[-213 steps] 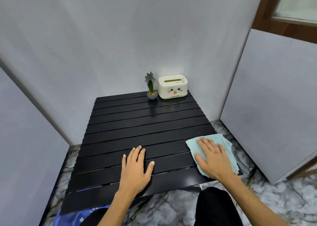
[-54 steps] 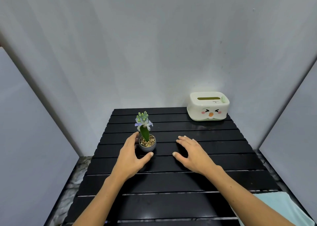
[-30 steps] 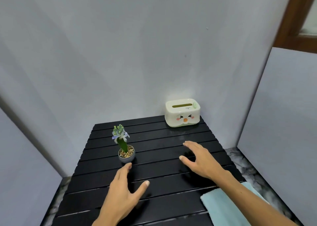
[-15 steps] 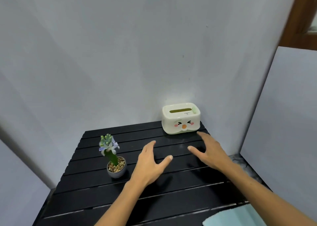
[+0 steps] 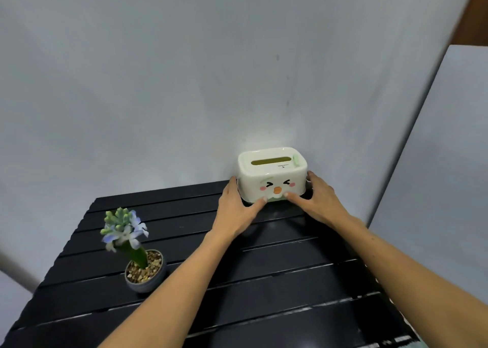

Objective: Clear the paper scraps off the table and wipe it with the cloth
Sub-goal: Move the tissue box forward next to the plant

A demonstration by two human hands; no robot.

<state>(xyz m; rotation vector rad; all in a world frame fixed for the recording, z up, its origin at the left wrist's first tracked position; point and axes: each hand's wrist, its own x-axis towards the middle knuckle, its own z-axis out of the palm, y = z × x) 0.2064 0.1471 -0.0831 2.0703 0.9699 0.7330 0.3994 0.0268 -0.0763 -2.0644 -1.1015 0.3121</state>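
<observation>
I see my left hand [image 5: 235, 210] and right hand [image 5: 314, 199] clasping the tissue box [image 5: 272, 176] from either side, thumbs on its front.

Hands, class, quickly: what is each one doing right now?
Left hand: closed on the left end of the tissue box.
Right hand: closed on the box's right end.

Both bare forearms stretch forward, converging toward the far right. The left hand [image 5: 235, 210] curves inward, palm facing right, thumb pointing right along the front and fingers wrapped round the far side. The right hand [image 5: 315, 201] mirrors it, palm facing left, thumb pointing left. Each grip stays partly spread, not clenched.
</observation>
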